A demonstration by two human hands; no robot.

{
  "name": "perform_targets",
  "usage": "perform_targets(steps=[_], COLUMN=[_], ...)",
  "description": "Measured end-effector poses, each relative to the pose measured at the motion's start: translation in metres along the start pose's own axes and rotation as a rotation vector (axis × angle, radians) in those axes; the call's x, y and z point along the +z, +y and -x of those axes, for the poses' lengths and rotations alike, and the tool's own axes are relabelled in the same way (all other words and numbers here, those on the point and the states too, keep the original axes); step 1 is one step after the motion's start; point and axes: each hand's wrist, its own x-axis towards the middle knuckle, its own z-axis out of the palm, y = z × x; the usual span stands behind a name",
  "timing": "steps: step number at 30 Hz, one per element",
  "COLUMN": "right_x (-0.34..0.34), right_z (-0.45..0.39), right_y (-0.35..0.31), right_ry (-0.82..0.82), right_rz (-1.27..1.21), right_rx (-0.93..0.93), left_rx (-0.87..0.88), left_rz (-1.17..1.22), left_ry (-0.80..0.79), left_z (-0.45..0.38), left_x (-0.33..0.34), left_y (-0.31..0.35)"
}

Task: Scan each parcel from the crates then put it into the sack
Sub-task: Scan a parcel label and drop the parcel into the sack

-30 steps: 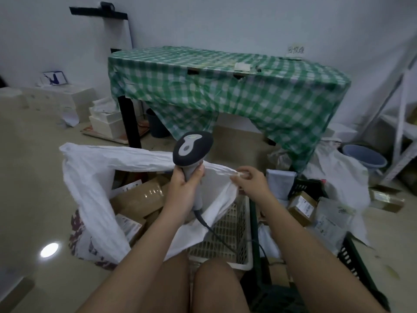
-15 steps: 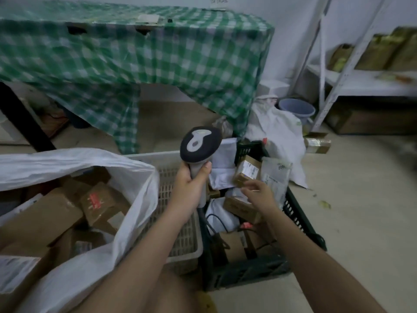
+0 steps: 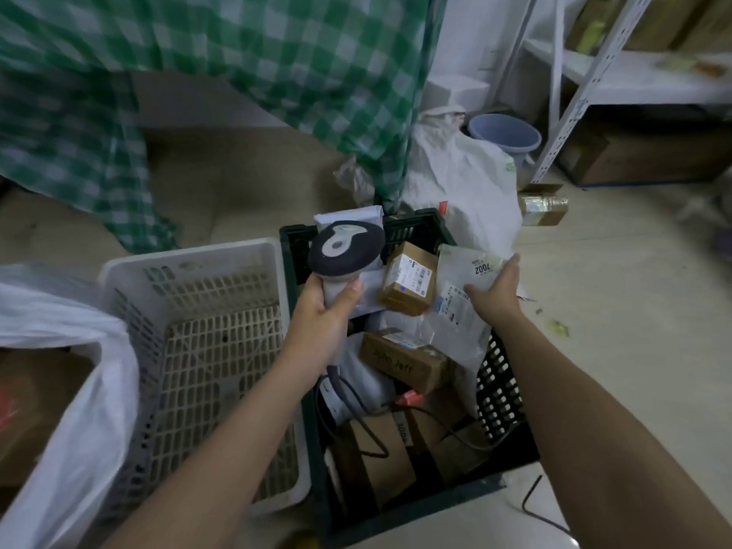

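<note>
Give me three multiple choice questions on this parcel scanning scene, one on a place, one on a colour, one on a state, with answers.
1. Where do the remaining parcels lie?
A. white slatted plastic crate
B. dark green plastic crate
C. grey metal shelf

2. What colour is the round bucket by the shelf?
A. blue
B. red
C. yellow

3. What is the left hand doing?
A. resting open
B. holding the grey handheld barcode scanner
C. pulling the sack

Answers: B, boxes and mailers fill the dark crate; A, its rim and wall look blue; B, fingers wrap the scanner's handle while the right hand takes the white plastic mailer marked 7002.
</note>
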Motion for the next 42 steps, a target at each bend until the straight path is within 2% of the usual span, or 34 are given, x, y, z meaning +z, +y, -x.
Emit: perform_targets(steps=[3,7,11,16,21,27,32,37,42], right_x=[0.010,0.026,0.029,0.006,-0.024,-0.045,-0.047,-0.037,-0.020], right_z=[-0.009,0.002,0.028,0.071,0.117,0.166,0.196,0.210,0.216], right_y=[-0.003,0.006,0.011,-0.005,-0.031,-0.079,-0.109,-0.127,-0.139], right_ry=[-0.041,0.052,0.142,0.232,0.270,0.185,0.066,-0.072,-0.165], right_rz=[-0.083,0.110,0.107,0.092,-0.063,-0.417,-0.617,-0.759,-0.749], right_rx=[0.076,0.072,0.051,-0.065,-0.190,-0.162,-0.131,-0.073,-0.099], left_rx=[-0.010,-0.038,-0.037,-0.020,0.023,0.099,0.134,0.095,0.043], left_rz=[-0.004,-0.016,0.004,0.038,0.059,0.035,0.051,0.094,0.102], left_ry=[-0.002,0.000,-0.010,0.022,0.034,0.066,0.097,0.141,0.155], left_z=[-0.008,-0.009,0.001,0.021,0.052,0.090,0.116,0.137,0.144], left_x=[-0.002,-0.004,-0.008,-0.018,-0.029,-0.048,-0.066,-0.089,-0.113], left_y=[-0.011,-0.019,-0.016,-0.001,0.029,0.061,0.078,0.083,0.071])
